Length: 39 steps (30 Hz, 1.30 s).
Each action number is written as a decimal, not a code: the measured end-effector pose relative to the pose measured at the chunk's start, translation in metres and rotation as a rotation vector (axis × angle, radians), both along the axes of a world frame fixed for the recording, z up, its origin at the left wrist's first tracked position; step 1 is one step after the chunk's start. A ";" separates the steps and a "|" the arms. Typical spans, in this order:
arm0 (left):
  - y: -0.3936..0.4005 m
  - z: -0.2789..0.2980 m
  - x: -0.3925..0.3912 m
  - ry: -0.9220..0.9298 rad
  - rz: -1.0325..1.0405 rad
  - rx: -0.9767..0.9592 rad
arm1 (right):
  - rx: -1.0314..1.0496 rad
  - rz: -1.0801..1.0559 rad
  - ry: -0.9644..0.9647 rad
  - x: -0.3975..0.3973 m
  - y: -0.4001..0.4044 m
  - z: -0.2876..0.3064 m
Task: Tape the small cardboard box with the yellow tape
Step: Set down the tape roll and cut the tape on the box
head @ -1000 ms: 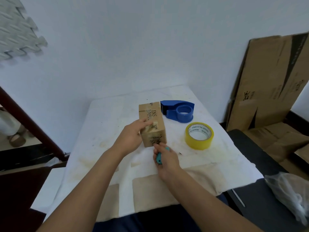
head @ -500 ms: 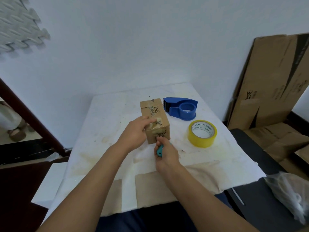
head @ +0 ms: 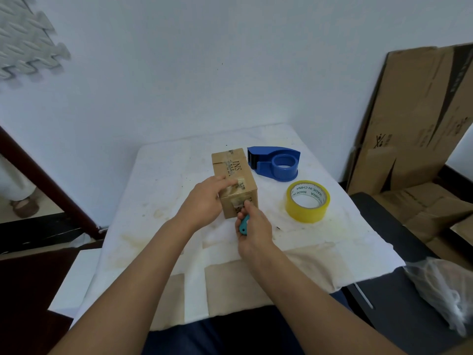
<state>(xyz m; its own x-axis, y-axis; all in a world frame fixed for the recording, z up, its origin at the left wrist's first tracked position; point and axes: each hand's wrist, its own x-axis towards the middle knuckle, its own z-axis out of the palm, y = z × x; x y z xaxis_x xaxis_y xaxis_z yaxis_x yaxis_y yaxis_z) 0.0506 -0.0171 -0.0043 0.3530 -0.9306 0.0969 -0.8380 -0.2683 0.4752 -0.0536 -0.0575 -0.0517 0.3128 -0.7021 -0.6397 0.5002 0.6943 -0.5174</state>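
Left hand (head: 204,201) flat, fingers extended; right hand (head: 253,224) fisted.

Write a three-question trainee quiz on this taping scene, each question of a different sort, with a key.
1. True or false: the yellow tape roll is mounted in the blue dispenser.
2. Multiple choice: the left hand rests on
A. the tape roll
B. the cardboard box
C. the dispenser
3. Fill in: the right hand holds a small ____-coloured tool at the box's near end.

Key
1. False: the roll lies flat on the table, apart from the dispenser.
2. B
3. teal
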 end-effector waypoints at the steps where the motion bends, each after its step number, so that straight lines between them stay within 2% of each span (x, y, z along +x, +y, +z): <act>1: 0.000 0.000 0.000 -0.017 -0.004 0.013 | -0.016 0.002 0.015 -0.002 0.000 0.000; 10: -0.003 0.000 -0.012 -0.267 0.000 0.138 | -0.107 -0.004 0.057 -0.013 0.008 -0.001; 13: -0.007 0.000 -0.012 -0.335 -0.024 0.095 | -0.100 -0.002 0.055 -0.015 0.007 -0.002; 15: -0.010 -0.002 -0.008 -0.363 -0.112 0.057 | -0.087 0.000 0.065 -0.015 0.008 -0.004; 20: -0.011 -0.006 0.005 -0.224 -0.146 0.102 | -0.105 0.013 0.062 -0.015 0.009 -0.007; 25: -0.014 -0.008 0.008 -0.251 -0.147 0.023 | -0.140 0.048 0.094 -0.017 0.007 -0.007; 32: -0.023 -0.026 0.003 -0.241 -0.015 -0.075 | -0.177 0.082 0.149 -0.020 0.006 -0.007; 39: -0.025 -0.030 0.001 -0.332 -0.042 -0.105 | -0.192 0.071 0.163 -0.022 0.008 -0.006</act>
<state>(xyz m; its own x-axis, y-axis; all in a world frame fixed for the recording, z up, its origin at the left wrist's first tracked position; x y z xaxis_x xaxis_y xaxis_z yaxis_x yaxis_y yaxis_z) 0.0515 -0.0422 -0.0347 0.2480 -0.9224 0.2961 -0.9606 -0.1946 0.1984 -0.0760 -0.0495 -0.0577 0.2697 -0.7952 -0.5431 0.3529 0.6064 -0.7125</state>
